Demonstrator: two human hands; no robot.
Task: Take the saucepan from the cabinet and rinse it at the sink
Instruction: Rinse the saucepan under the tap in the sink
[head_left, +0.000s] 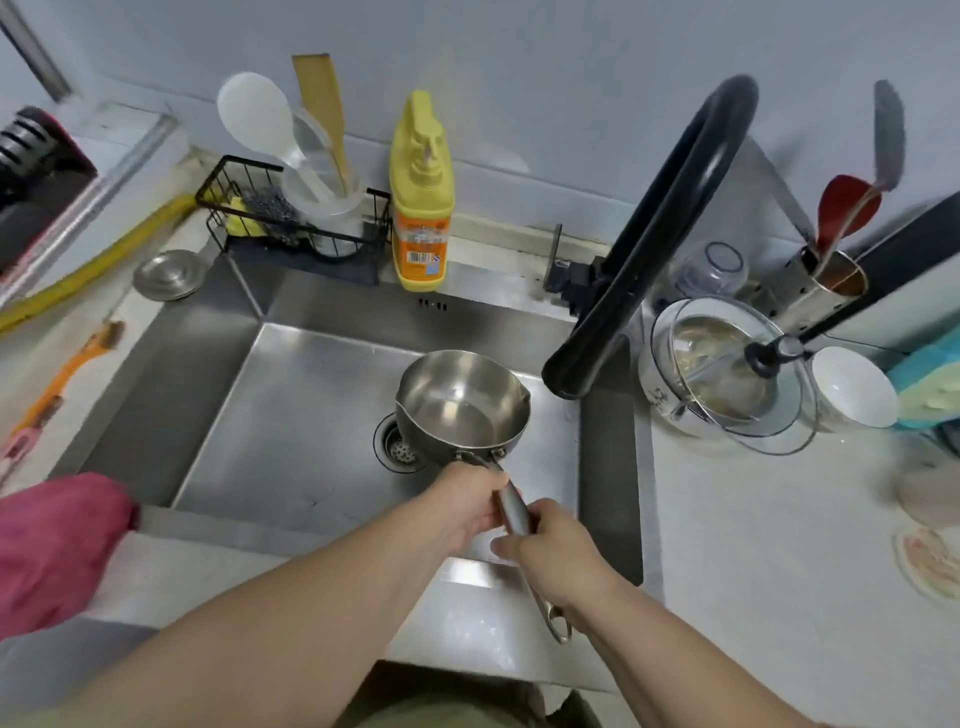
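A small steel saucepan (460, 402) with two pouring lips hangs over the steel sink (291, 395), just above the drain (397, 448). Its long handle points toward me. My left hand (467, 501) grips the handle close to the bowl. My right hand (553, 553) grips the handle further back, its loop end sticking out below my wrist. The black arched faucet (670, 218) ends in a spout (571, 371) just right of the pan rim. I see no water running. The pan looks level and holds little or nothing.
A yellow soap bottle (422, 208) and a black wire caddy (291, 213) with utensils stand behind the sink. A pink cloth (57, 545) lies on the front left rim. Right of the sink are a glass lid over a bowl (722, 374), a white bowl (852, 387) and a steel utensil cup (826, 283).
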